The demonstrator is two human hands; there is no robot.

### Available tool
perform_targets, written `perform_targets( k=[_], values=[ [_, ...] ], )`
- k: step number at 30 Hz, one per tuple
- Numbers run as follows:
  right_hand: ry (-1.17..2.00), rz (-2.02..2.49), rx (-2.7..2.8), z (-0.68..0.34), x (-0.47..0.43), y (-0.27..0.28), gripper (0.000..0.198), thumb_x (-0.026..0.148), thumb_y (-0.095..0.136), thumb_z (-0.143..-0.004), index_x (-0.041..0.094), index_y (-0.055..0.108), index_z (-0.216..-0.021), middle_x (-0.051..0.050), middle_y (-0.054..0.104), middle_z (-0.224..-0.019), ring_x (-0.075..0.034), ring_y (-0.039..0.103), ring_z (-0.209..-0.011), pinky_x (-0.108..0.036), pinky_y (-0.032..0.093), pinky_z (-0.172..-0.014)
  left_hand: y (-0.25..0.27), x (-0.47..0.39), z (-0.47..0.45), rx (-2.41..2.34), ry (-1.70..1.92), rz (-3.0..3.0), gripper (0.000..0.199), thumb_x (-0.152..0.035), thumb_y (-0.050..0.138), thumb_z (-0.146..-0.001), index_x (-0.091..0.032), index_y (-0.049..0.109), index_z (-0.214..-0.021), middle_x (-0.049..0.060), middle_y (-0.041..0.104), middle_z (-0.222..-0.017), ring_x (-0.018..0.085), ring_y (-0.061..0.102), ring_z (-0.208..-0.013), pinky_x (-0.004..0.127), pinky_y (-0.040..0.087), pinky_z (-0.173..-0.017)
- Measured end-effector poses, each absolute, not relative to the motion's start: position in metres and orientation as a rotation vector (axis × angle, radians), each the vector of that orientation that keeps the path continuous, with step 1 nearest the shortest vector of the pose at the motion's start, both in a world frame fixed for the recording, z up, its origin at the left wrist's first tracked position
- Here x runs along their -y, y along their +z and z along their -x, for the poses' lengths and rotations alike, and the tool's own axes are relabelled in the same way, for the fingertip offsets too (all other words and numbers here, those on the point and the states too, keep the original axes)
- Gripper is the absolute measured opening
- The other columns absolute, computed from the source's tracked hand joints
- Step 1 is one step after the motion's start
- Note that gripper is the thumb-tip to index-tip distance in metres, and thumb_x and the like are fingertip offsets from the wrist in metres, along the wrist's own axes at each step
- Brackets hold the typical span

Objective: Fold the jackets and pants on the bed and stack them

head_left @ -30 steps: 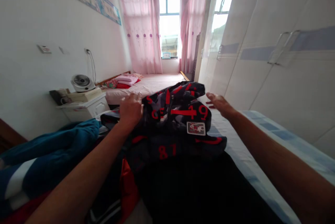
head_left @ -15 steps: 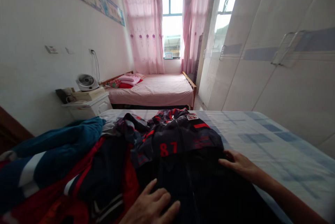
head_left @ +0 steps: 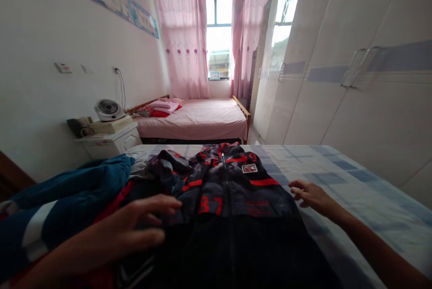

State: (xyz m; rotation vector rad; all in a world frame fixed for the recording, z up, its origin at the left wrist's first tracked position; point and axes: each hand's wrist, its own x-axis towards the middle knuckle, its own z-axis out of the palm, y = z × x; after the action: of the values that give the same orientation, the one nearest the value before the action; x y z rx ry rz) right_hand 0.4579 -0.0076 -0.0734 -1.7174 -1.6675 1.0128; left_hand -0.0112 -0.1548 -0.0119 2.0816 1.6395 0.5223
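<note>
A black and dark grey zip jacket [head_left: 236,196] with red print, red stripes and the number 87 lies front up on the bed in front of me. Its zipper runs down the middle, and its collar points away. My left hand [head_left: 145,221] hovers over the jacket's left side, fingers apart and holding nothing. Just off the jacket's right edge is my right hand [head_left: 307,194], fingers loosely spread with nothing in them. Beside the jacket on the left lies a heap of clothes, including a teal garment [head_left: 91,183] with a white band.
Under the clothes, a blue and white checked sheet [head_left: 337,185] covers the near bed. Beyond stands a pink bed [head_left: 202,118]. A nightstand [head_left: 114,140] with a fan [head_left: 110,109] is at the left; white wardrobes [head_left: 330,113] line the right.
My left hand has lifted and moved left and away from me, over the jacket's side. The jacket's chest has flattened, showing more print. My right hand has come off its edge.
</note>
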Motion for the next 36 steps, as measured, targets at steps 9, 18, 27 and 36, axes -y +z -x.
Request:
perform_targets(
  k=[9, 18, 27, 36],
  values=[
    [1.576, 1.301, 1.573, -0.395, -0.028, -0.088, 0.034, 0.044, 0.063, -0.065, 0.018, 0.067, -0.086, -0.007, 0.072, -0.087, -0.024, 0.067, -0.083, -0.038, 0.052, -0.083, -0.020, 0.003, 0.019, -2.490, 0.306, -2.024, 0.073, -0.059, 0.045, -0.077, -0.007, 0.048, -0.127, 0.026, 0.051, -0.128, 0.040, 0.051, -0.115, 0.048, 0.041, -0.093],
    [1.414, 1.313, 1.667, -0.370, -0.044, -0.099, 0.023, 0.045, 0.067, -0.062, 0.026, 0.069, -0.075, -0.003, 0.071, -0.077, -0.027, 0.065, -0.082, -0.039, 0.053, -0.079, -0.051, -0.007, 0.028, -2.520, 0.516, -1.947, 0.032, -0.024, 0.041, -0.078, -0.019, 0.061, -0.103, 0.007, 0.070, -0.099, 0.023, 0.065, -0.094, 0.027, 0.047, -0.080],
    [0.692, 1.471, 1.566, -0.398, -0.070, -0.045, 0.043, 0.042, 0.042, -0.081, 0.018, 0.057, -0.114, -0.011, 0.064, -0.100, -0.027, 0.060, -0.092, -0.040, 0.048, -0.080, -0.016, -0.003, 0.061, -2.836, 0.838, -1.787, 0.048, -0.017, 0.028, -0.083, -0.002, 0.040, -0.127, 0.020, 0.056, -0.117, 0.028, 0.055, -0.109, 0.033, 0.044, -0.091],
    [0.210, 1.803, 1.795, -0.492, -0.071, -0.062, 0.024, 0.028, 0.046, -0.072, 0.019, 0.065, -0.085, -0.011, 0.067, -0.092, -0.030, 0.060, -0.092, -0.043, 0.045, -0.083, -0.036, 0.005, 0.044, -2.768, 0.354, -1.930, 0.027, -0.012, 0.042, -0.077, -0.008, 0.066, -0.088, 0.024, 0.059, -0.101, 0.040, 0.058, -0.094, 0.048, 0.047, -0.071]
  ],
)
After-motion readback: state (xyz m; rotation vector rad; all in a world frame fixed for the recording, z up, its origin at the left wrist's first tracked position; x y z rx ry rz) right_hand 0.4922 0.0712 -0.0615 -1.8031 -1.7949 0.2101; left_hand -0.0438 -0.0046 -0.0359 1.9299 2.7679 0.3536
